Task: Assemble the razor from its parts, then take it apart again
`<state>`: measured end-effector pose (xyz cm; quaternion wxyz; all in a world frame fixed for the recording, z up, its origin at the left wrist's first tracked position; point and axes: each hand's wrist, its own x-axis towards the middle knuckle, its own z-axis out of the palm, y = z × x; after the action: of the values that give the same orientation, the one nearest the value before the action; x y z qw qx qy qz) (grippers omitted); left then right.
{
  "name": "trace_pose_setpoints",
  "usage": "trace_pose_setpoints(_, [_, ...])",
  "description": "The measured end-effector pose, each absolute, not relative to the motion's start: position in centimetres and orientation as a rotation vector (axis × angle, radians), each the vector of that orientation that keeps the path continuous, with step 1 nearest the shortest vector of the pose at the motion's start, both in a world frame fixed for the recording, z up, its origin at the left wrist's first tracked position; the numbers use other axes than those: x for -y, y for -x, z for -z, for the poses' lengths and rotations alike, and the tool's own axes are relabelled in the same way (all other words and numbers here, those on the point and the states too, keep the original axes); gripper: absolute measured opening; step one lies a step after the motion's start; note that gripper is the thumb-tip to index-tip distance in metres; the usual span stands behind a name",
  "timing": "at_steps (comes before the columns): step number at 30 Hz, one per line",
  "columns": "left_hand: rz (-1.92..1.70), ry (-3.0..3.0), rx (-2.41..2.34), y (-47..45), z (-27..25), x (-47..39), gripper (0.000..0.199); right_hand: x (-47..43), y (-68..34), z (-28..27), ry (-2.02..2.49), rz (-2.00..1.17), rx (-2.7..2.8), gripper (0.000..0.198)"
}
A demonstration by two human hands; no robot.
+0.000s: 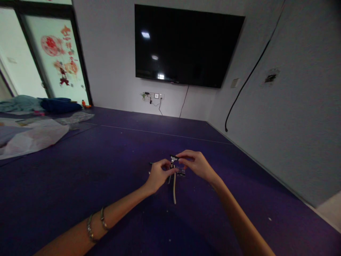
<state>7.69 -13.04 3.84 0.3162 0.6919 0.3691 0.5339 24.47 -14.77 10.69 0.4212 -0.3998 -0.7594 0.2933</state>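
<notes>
Two bare hands are seen closed on one razor-like tool (173,159), black and silver, held up near the lower middle of the view. By the left hand (157,175), at the tool's 8 o'clock, its lower part is pinched between thumb and fingers; by the right hand (197,164), at 3 o'clock, one end of its dark top bar is gripped. Its exact kind cannot be told.

One cream-coloured strip (174,190) is seen at the tool's 6 o'clock, and one small clear piece (181,171) between 4 and 5, partly hidden by the fingers. Two bangles (104,218) are worn on the left forearm.

From the hands, one purple surface (112,192) is spread all around. One television (186,46) is mounted at 12 o'clock, one black cable (252,73) is hung between 1 and 2, and two heaps of cloth (60,105), teal and blue, are left at 10.
</notes>
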Motion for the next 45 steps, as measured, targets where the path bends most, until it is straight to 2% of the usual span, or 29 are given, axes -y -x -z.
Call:
trace_pose_setpoints(5, [-1.465,-1.625,-0.968,-6.4,-5.1,11.5,0.026,14.5,-24.5,-10.5,1.065,-0.724,1.765,0.031])
trace_pose_setpoints(8, [-1.442,-1.490,-0.904,-5.9,-5.9,11.0,0.025,14.3,-24.5,-10.1,1.115,-0.750,1.746,0.030])
trace_pose_setpoints(16, [-1.306,-1.410,-0.831,-6.1,-7.0,11.8,0.029,14.7,-22.2,-8.1,1.150,-0.817,2.017,0.030])
trace_pose_setpoints(24, [-1.219,-1.361,-0.746,-6.3,-7.0,11.8,0.029,14.6,-20.0,-6.2,1.160,-0.632,1.992,0.033])
trace_pose_setpoints(30, [-1.018,-1.652,-1.012,-4.7,-6.5,9.6,0.037,14.0,-20.3,-5.7,1.446,-0.601,1.863,0.038])
trace_pose_setpoints(35, [-1.042,-2.144,-1.319,-2.2,-5.0,6.5,0.029,13.3,-20.8,-3.7,1.726,-0.689,1.873,0.036])
trace_pose_setpoints(45, [-0.704,-2.446,-1.479,0.4,-1.2,3.4,0.025,13.5,-19.7,-1.6,1.926,-0.354,2.058,0.026])
